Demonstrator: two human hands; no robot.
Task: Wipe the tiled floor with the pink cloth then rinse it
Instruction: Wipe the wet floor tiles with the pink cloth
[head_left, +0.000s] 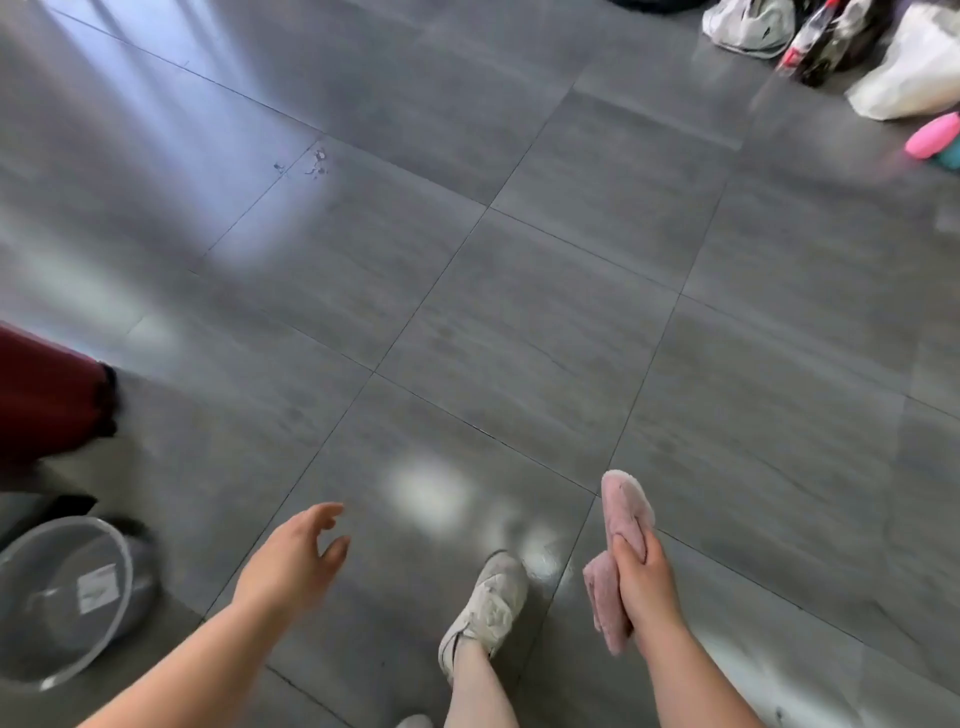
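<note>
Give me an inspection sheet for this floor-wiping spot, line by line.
Surface: grey tiled floor, glossy; dark specks at a joint, upper left.
Job's things: pink cloth, folded, in the right hand; grey basin on the floor, lower left.
Clutter: white bags, bottle and pink object, top right; dark red case, left.
Grippers: left hand empty, fingers loosely spread; right hand grips the cloth.
Cables: nothing seen.
Surroundings: white shoe between the hands.

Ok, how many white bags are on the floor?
2: one white bag at the top edge, a larger white bag in the top right corner. Both are cut off; more may lie out of frame.
</note>
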